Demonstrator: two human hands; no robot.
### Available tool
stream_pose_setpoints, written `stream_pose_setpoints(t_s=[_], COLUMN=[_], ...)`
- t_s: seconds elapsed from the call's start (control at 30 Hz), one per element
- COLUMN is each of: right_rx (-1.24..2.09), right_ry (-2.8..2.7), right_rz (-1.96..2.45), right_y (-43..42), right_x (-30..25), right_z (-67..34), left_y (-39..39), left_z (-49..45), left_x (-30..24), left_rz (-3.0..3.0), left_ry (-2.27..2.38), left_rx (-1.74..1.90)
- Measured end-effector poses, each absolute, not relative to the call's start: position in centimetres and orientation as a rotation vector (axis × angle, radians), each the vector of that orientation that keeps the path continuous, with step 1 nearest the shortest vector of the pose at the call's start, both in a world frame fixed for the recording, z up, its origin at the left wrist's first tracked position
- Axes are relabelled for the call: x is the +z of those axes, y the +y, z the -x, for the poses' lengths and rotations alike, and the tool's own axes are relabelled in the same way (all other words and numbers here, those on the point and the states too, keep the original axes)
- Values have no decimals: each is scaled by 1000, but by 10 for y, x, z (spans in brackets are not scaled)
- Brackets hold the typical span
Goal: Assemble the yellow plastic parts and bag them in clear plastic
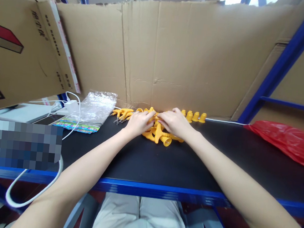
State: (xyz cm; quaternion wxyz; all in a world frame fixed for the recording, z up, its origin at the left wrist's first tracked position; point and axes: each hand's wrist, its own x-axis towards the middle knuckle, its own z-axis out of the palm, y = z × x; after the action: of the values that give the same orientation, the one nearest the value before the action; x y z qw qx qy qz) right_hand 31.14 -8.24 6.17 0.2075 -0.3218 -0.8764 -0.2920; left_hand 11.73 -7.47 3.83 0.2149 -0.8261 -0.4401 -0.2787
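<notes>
A heap of small yellow plastic trumpet-shaped pieces [160, 136] lies on the black tabletop [163, 161] against a cardboard wall. My left hand [139, 121] rests on the heap's left side with its fingers curled over one yellow piece. My right hand [175, 122] lies on the heap's right side, fingers bent and meeting the left hand's at the middle. A short row of yellow bell-shaped caps [194, 116] stands upright just right of my right hand. More yellow pieces with small metal chains [122, 114] lie to the left.
A clear plastic bag with colourful packets [93, 112] lies left of the heap. A white charger and cable [70, 106] sit further left. A red plastic bag [286, 141] lies at the right. Blue shelf posts [280, 69] and cardboard [187, 53] enclose the table.
</notes>
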Motion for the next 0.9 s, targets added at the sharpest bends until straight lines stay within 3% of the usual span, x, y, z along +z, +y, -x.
stream_pose_setpoints(t_s=[0.3,0.73,0.9], right_rx=[-767,-1116,-1107], right_ry=[-2414,-2276,-2303], right_rz=[1178,983,947], right_y=[-83,-84,-84], right_x=[60,62,60], right_z=[-312,-309,-308], left_y=[-75,-71,-69], left_z=[-115,-112,-107], left_x=[40,47,53], left_rz=[2248,2494,2683], left_ry=[-1340,-1484,-1647], left_rx=[-749,-1117,-1098])
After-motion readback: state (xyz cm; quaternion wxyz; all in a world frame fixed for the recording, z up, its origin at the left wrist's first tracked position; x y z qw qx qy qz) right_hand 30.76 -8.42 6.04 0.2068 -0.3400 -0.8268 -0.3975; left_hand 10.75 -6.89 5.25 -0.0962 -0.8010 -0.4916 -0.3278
